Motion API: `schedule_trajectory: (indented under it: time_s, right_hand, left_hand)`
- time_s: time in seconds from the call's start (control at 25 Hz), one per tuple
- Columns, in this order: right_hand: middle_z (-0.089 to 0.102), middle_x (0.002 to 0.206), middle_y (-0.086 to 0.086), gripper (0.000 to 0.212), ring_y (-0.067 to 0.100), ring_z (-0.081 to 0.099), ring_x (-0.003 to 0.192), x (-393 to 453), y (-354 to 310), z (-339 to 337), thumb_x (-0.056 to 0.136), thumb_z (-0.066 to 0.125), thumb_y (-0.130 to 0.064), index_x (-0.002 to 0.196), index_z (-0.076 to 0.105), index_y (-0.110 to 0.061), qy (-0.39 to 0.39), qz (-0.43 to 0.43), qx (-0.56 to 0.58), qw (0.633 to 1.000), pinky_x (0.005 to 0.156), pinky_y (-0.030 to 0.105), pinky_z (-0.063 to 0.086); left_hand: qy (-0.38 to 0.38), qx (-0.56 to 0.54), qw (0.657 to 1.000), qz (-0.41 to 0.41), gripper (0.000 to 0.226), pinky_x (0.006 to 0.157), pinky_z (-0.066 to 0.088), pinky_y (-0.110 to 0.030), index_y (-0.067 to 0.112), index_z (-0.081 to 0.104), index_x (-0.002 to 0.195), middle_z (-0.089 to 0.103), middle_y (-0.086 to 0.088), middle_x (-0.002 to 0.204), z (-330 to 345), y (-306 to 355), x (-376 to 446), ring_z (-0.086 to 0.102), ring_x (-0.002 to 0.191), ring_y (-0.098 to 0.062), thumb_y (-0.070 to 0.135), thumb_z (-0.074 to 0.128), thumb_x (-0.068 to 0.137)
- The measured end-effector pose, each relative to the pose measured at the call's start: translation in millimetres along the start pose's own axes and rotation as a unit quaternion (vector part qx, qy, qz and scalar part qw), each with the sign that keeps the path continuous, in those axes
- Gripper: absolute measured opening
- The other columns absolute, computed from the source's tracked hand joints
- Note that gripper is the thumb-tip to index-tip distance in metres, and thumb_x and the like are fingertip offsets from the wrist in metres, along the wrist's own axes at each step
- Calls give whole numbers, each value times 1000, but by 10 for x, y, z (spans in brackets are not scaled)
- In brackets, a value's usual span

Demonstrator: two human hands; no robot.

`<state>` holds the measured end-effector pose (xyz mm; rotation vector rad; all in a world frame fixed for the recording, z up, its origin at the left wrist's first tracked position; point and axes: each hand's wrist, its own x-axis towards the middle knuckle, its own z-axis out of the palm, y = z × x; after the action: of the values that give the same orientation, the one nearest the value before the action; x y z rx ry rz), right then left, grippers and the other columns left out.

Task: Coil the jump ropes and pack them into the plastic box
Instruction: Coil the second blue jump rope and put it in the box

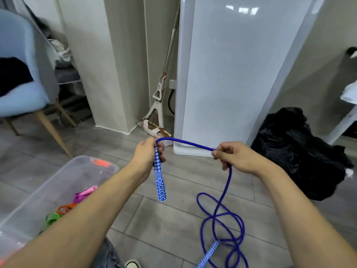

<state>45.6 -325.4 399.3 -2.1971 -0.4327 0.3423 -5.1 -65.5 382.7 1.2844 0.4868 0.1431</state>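
— Left hand point(147, 154) grips the upper end of one blue-and-white patterned handle point(159, 180), which hangs straight down from the fist. What is the other one doing?

— The right hand point(234, 156) pinches the blue rope point(225, 188) a short way along, so a low arc of cord runs between the two hands. Below that pinch the rope drops to the floor point(173, 219) and lies in loose, tangled loops, with the second handle point(208, 254) resting among them.

— So no coil yet?

— None that I can see. I'd judge this rope is at its very first loop; nearly all its length is still to be gathered.

— And the plastic box point(63, 171)?

— It stands open on the floor to the left, near the left forearm. Pink point(86, 194), orange point(66, 207) and green point(52, 218) ropes already lie inside it, so those look packed. The blue one seems left to coil and put in; whether more ropes wait out of view, I cannot tell.
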Motion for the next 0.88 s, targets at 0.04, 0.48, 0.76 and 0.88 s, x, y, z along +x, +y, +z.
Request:
schedule_trajectory:
  time_s: [0.04,0.48,0.76,0.88]
  right_hand:
    - [56,56,-2,21,20,54,55,-63,93,-84,95,65,-29,79,70,-16,48,-2,-19,999,63,36,45]
    - [46,58,-7,18,6,37,51,-46,-358,216,98,58,-31,85,66,-21,235,-82,-8,969,49,18,33]
    - [47,56,-3,29,2,32,40,-175,-95,-120,99,58,-20,75,72,-12,130,-41,41,990,45,14,27]
    - [30,59,4,28,14,21,50,-172,-107,-171,100,55,-22,80,74,-15,133,-35,121,983,44,22,17]
  left_hand:
    - [37,-9,999,-6,23,55,43,-30,8,52,69,50,-4,55,-94,13,48,43,47,-19,4,35,84]
    - [-305,128,944,-5,29,43,34,-23,9,54,91,31,3,59,151,-10,-233,24,45,-12,27,36,105]
    - [9,-41,995,88,34,38,16,-11,17,45,77,24,5,52,-177,188,284,15,35,-4,24,29,107]
    - [27,0,997,69,33,41,14,-15,15,50,81,24,3,54,-230,200,336,15,38,-8,23,30,106]
